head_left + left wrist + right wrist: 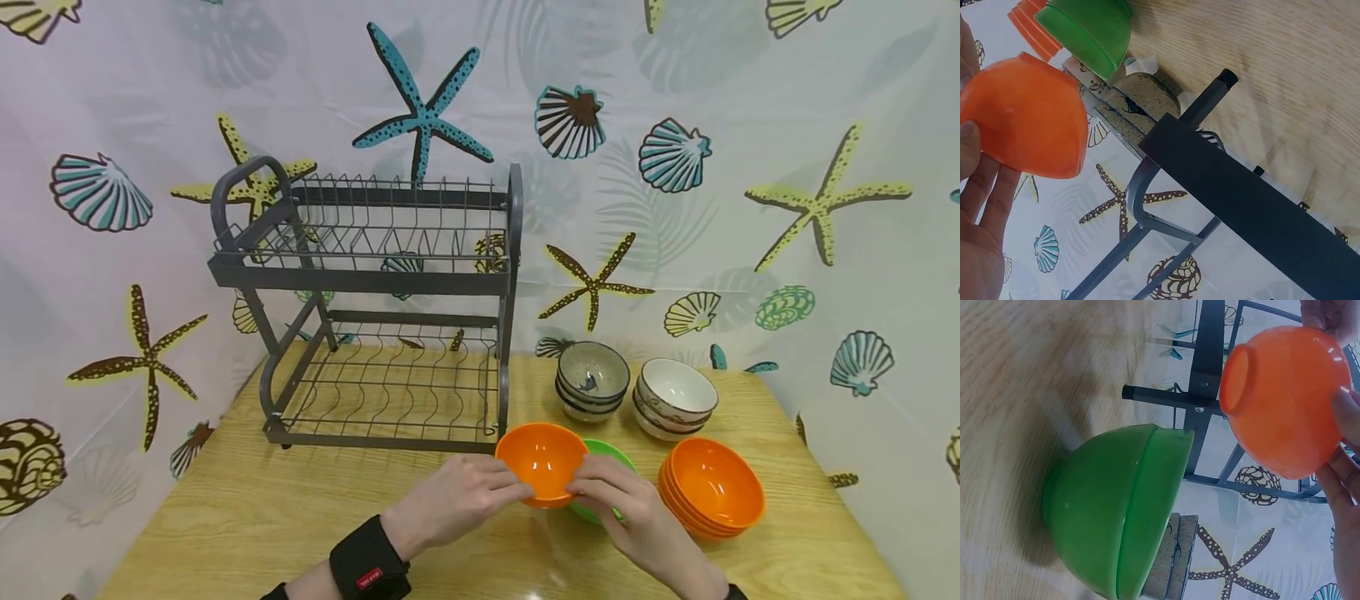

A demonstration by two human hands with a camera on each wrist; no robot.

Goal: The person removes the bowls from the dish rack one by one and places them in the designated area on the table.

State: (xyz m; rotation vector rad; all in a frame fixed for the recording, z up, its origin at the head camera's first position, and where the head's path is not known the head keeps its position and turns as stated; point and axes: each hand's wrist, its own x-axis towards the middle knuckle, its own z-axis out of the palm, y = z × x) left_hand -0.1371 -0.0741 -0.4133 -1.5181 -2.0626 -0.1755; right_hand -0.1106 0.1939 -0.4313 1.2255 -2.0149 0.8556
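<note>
Both hands hold one orange bowl (542, 458) in the air, a little in front of the dish rack's lower right corner. My left hand (468, 496) pinches its rim on the left, with the thumb and fingers (1002, 194) on the bowl in the left wrist view. On the opposite side my right hand (630, 508) pinches the rim; its fingers (1338, 487) lie along the bowl in the right wrist view. Green bowls (1110, 500), nested together, stand on the table below and behind the orange one, partly hidden in the head view.
A dark two-tier dish rack (375, 283) stands at the back left. Behind the green bowls are stacks of patterned grey bowls (592, 379) and white bowls (678, 392). More orange bowls (712, 487) are stacked at the right. All stand on a wooden table (247, 517) before a seashell-print curtain.
</note>
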